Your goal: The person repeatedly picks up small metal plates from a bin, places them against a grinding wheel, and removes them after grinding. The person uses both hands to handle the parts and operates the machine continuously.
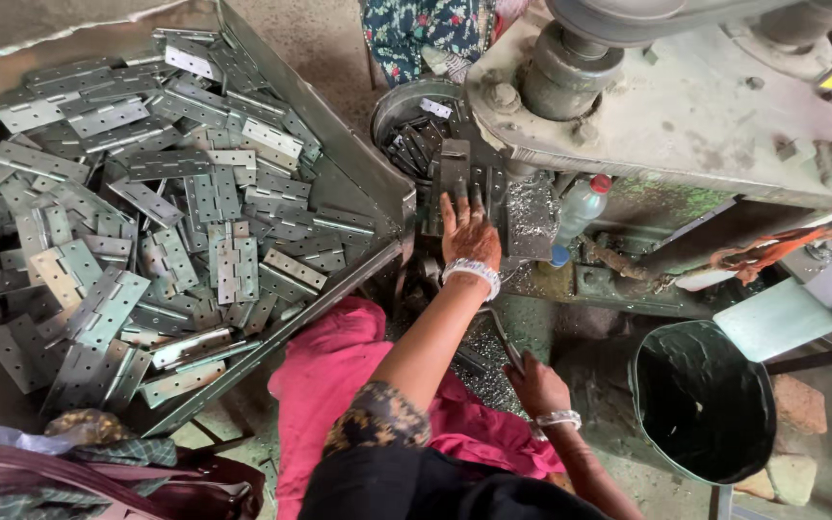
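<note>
The left hand (468, 231) reaches forward to the bed of the press machine (686, 106), fingers stretched out flat and pressing on a dark metal hinge piece (454, 173) that lies there. The piece's long axis runs away from the person, toward the machine's round column, its near end under the fingertips. The hand is not wrapped around it — the fingers lie on top, nearly straight, so the grip is a flat press rather than a pinch.

The right hand (534, 385) sits lower, nearer the person than the machine bed, above the pink cloth (339, 376) on the lap. It is curled around the end of a thin metal rod or handle (503, 337) that slants up toward the machine — closed on it, though the fingertips themselves are hidden.

Just behind the hinge piece, against the machine, a round metal bowl (387, 106) holds more dark pieces lying at mixed angles. Left of the machine, a large sheet-metal tray (358, 164) is heaped with bright flat hinges (146, 221), pointing every way. A plastic bottle with a red cap (580, 207) leans just right of the hinge piece under the machine's body. A dark bucket (703, 400) stands below the machine, to the right of the right hand.
</note>
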The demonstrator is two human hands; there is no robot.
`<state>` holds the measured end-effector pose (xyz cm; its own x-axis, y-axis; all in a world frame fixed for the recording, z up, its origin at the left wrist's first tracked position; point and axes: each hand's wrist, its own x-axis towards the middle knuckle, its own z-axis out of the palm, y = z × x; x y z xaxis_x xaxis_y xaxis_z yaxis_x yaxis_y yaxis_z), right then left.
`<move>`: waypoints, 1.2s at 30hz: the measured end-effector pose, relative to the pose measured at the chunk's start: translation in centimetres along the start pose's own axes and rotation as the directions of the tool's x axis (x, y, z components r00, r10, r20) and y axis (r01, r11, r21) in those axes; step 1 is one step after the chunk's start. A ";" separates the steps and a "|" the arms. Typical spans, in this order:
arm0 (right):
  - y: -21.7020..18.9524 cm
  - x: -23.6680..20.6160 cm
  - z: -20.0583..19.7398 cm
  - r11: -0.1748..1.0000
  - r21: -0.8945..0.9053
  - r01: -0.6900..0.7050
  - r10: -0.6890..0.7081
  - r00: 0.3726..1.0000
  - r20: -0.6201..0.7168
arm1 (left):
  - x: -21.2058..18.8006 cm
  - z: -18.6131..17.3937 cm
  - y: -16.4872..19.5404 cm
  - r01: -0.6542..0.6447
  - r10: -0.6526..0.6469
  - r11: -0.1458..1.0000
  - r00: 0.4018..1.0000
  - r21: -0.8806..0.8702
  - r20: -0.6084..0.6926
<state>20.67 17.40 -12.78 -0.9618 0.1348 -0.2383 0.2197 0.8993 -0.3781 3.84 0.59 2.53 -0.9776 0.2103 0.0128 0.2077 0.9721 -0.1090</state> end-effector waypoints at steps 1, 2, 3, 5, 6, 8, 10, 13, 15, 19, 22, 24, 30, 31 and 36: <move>-0.1 -0.6 0.3 1.000 0.014 -0.013 0.013 1.000 -0.026 | -0.3 0.4 0.2 0.006 -0.010 0.999 0.998 -0.051 -0.070; -0.2 -0.5 0.2 0.999 0.032 0.002 0.000 0.998 -0.065 | -0.4 0.8 0.2 0.022 -0.033 0.996 0.990 -0.084 -0.139; -0.2 -0.7 0.2 1.000 0.022 -0.013 0.013 1.000 -0.005 | -0.6 1.2 0.3 0.017 -0.041 0.992 0.980 -0.124 -0.195; 0.1 0.3 -0.6 0.999 -0.011 -0.038 0.039 0.995 0.088 | -0.1 1.4 0.6 0.002 -0.001 0.995 1.000 -0.096 0.011; 0.4 0.9 -1.1 0.999 -0.038 -0.001 0.003 0.998 0.057 | 0.5 1.3 0.8 0.000 0.010 0.997 0.993 -0.082 0.120; 0.7 1.7 -1.5 0.998 -0.053 0.024 -0.022 0.999 0.042 | 1.7 0.9 1.3 0.026 -0.023 0.999 0.993 -0.027 0.115; 1.1 1.8 -0.5 0.999 -0.037 0.030 -0.029 0.999 0.035 | 2.7 0.7 1.5 0.046 -0.048 0.999 0.995 0.014 0.088; 1.0 -0.1 1.6 0.999 -0.030 0.027 -0.029 0.998 -0.062 | 2.4 1.1 2.0 0.066 -0.067 0.997 0.998 -0.043 -0.011; 0.5 -1.4 2.0 1.000 -0.004 -0.015 0.015 0.999 -0.030 | 0.5 2.2 1.2 0.093 -0.116 0.984 0.982 -0.153 -0.148; -1.4 -2.3 -1.7 0.964 0.073 0.258 -0.200 0.874 -0.443 | -5.2 5.5 -4.1 -0.073 -0.184 0.893 0.841 -0.444 -0.509; -3.4 -2.6 -5.6 0.923 0.124 0.363 -0.216 0.759 -0.614 | -8.3 8.2 -13.6 0.190 -0.279 0.897 0.944 -0.400 -0.177; -4.6 -2.4 -7.7 0.930 0.121 0.348 -0.196 0.745 -0.638 | -7.3 8.9 -19.5 0.418 -0.418 0.803 0.903 0.424 -0.099; -6.4 -3.6 -8.9 0.946 0.056 0.320 -0.221 0.760 -0.611 | -5.5 6.0 -26.9 0.366 -0.357 0.930 0.923 -0.041 0.143; -6.4 -3.8 -8.8 0.948 0.059 0.314 -0.218 0.770 -0.600 | -5.4 5.3 -27.2 0.395 -0.367 0.915 0.900 -0.085 0.233; -6.3 -4.0 -8.5 0.938 0.108 0.330 -0.207 0.781 -0.589 | -7.0 6.0 -27.0 0.395 -0.379 0.911 0.916 -0.123 0.132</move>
<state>21.76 14.69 -1.87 -0.8932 0.1640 0.4187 -0.0938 0.8427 -0.5301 4.83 -27.75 -0.54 -0.9787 -0.1897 -0.0784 -0.1924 0.9809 0.0279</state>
